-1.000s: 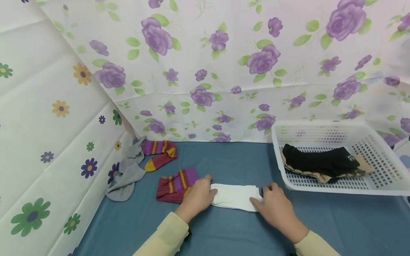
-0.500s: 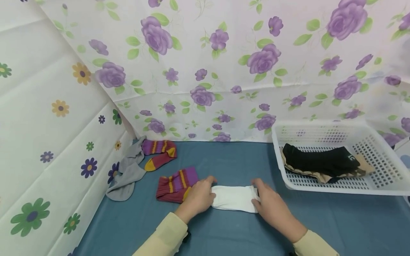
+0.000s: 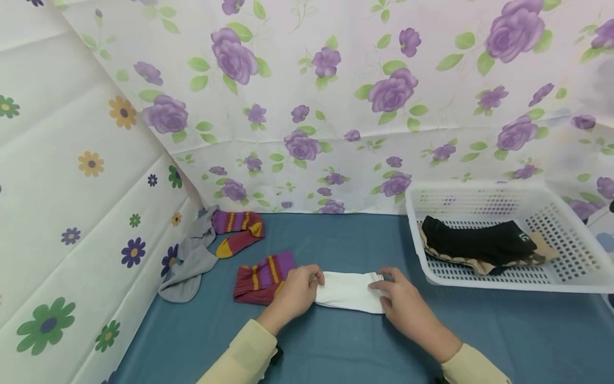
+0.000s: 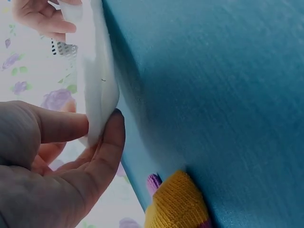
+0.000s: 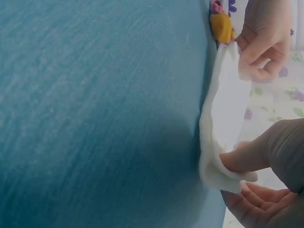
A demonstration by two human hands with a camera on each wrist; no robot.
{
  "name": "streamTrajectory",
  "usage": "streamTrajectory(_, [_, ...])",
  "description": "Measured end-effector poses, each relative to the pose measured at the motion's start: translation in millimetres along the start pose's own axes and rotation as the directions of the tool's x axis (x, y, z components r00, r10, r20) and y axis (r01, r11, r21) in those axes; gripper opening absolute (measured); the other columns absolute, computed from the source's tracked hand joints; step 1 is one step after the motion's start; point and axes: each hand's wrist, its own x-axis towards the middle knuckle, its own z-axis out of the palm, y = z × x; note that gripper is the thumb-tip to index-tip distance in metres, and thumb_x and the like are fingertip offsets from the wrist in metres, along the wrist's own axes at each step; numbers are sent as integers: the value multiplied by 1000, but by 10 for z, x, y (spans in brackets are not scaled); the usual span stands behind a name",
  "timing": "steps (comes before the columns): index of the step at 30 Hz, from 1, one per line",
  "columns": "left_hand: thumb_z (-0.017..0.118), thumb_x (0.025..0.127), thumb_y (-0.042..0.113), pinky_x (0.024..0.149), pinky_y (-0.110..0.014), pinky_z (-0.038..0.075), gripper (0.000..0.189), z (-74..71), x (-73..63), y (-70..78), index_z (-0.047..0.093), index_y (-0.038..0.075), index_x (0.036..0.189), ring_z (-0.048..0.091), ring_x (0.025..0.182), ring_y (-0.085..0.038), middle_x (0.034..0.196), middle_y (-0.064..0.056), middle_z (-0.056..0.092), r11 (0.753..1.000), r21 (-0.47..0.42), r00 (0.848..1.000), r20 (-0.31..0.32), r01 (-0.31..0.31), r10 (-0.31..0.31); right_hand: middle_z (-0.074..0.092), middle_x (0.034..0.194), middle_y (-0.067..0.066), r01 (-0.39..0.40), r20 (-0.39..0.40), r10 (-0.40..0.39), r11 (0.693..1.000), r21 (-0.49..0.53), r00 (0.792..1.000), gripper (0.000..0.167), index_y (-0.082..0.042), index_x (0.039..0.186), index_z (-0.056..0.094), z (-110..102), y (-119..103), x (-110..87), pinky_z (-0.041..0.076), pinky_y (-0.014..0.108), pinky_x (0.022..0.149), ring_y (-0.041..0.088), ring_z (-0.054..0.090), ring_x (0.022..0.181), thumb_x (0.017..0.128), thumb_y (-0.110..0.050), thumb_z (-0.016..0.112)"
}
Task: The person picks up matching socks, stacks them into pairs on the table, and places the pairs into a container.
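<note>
A folded white sock [image 3: 346,292] lies between both hands on the blue cloth. My left hand [image 3: 296,292] pinches its left end; in the left wrist view the thumb is on one face of the white sock [image 4: 95,66] and the fingers curl under the other. At the other end, my right hand [image 3: 406,303] holds the cuff edge. The right wrist view has that thumb pressed on the white sock [image 5: 223,104], with fingers beneath its edge. Beside the left hand rests a folded maroon and purple striped sock [image 3: 264,277] with a yellow patch, partly hidden behind the hand.
At the right stands a white perforated basket [image 3: 508,285] with a black sock [image 3: 479,241] atop tan patterned ones. A grey sock [image 3: 192,261] and another striped sock [image 3: 240,232] lie at the back left. A flowered sheet [image 3: 307,176] hangs behind the blue cloth [image 3: 345,352].
Both hands have tightened their hold on the white sock, which sits slightly farther back. The right hand's fingers have shifted left and now reach over the cuff end.
</note>
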Motion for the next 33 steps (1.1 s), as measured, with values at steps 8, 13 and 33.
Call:
streamTrajectory(8, [46,91,0,59,-23,41,30,-67,-13,36,73,12,96,50,70,-12,99,-4,69,1000,2,998,57,11,-11,60,120,9,-30,22,29,999,42,999,38,-16,107,71,-65,-40,34,53,39,81,27,58,113,76,7,67])
streamTrajectory(13, [44,92,1,46,-23,32,31,-139,-17,77,72,10,100,34,49,-13,72,-4,59,999,-32,998,57,5,-4,61,117,7,-13,-8,13,999,34,1000,39,-12,108,71,-142,-92,70,54,37,79,24,60,109,75,8,67])
streamTrajectory(33, [66,86,15,61,-21,47,25,-231,40,413,69,20,111,52,77,-12,111,-1,57,995,-91,998,-46,-49,45,65,114,22,-12,23,14,994,-109,1000,24,-10,99,75,-834,-133,180,55,44,75,35,64,102,82,2,64])
